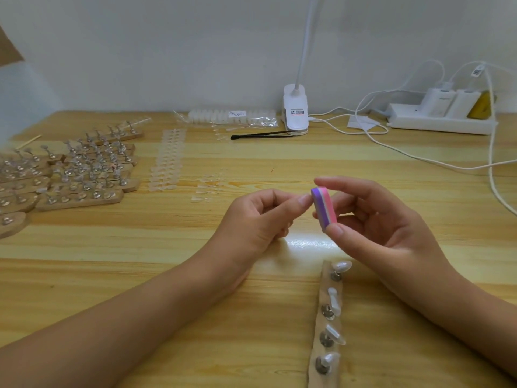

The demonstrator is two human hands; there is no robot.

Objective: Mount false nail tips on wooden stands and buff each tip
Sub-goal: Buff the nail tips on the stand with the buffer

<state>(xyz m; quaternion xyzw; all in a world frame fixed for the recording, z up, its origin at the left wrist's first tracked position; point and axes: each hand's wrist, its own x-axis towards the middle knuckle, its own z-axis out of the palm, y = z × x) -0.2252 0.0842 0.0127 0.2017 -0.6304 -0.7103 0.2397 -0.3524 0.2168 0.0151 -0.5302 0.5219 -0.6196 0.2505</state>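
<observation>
Our right grip (386,228) pinches a pink-and-purple foam buffing block (324,210) above the wooden bench (140,247); our left grip (257,219), curled, meets its purple face; its contents we cannot tell.

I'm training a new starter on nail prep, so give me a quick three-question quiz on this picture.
1. True or false: the right hand holds the pink and purple buffer block between thumb and forefinger.
2. How many nail tips are mounted on the wooden stand nearest the camera? A: two. B: four. C: six.
3. Short answer: what white object stands at the far end of the black tweezers?

Key: 1 true; 2 B; 3 the clip lamp.
</observation>
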